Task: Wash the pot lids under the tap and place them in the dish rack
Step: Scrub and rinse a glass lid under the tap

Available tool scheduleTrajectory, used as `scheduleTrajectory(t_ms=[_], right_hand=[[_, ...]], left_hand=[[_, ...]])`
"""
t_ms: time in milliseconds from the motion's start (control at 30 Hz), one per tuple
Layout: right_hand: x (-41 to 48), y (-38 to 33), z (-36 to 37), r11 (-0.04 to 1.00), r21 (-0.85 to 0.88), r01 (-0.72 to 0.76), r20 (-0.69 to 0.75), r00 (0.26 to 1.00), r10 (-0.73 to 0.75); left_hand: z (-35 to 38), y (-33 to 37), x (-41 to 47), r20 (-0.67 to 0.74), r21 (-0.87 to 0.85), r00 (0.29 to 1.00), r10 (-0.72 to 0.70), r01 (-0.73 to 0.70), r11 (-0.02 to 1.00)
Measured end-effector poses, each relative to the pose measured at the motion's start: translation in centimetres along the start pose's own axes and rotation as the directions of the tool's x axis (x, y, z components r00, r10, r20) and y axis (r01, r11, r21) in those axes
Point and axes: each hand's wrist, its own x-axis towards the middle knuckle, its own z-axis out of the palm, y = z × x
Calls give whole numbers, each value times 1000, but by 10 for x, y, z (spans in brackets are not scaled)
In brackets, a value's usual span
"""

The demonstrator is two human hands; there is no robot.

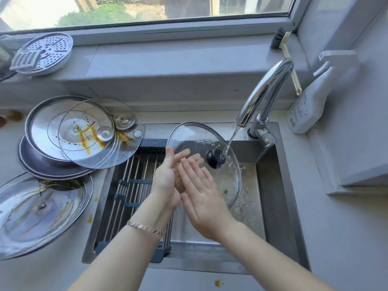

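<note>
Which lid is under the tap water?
The glass lid with the black knob, over the sink; the other lids lie at left, clear of the stream.

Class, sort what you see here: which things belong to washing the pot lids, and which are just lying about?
In the job: clear glass lid with black knob, left hand, right hand, curved chrome tap, steel-rod dish rack, stack of sauce-stained lids.
Lying about: white spray bottle, black-bristled brush, round perforated metal tray.
</note>
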Motion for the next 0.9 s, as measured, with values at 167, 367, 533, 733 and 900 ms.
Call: scheduleTrajectory(t_ms=[167, 367, 533, 733, 900], right_hand=[[-15, 30, -11, 977, 83, -196, 130, 974, 184], [-18, -4, 3, 999, -17, 31, 76, 997, -29], [-18, 29, -16, 943, 98, -317, 102, 946, 308], [-34, 17, -10, 998, -49, -42, 134, 990, 48], [-23, 37, -29, 898, 32, -438, 133, 893, 431]], left_hand=[[-8, 0, 0, -26, -27, 997, 74, -75, 997], [1, -4, -6, -101, -111, 991, 83, -94, 989], [-2, -3, -11, -114, -221, 989, 95, -118, 968], [-2, -6, -15, -124, -285, 990, 72, -105, 953], [0, -7, -20, -124, -299, 988, 95, -128, 945]])
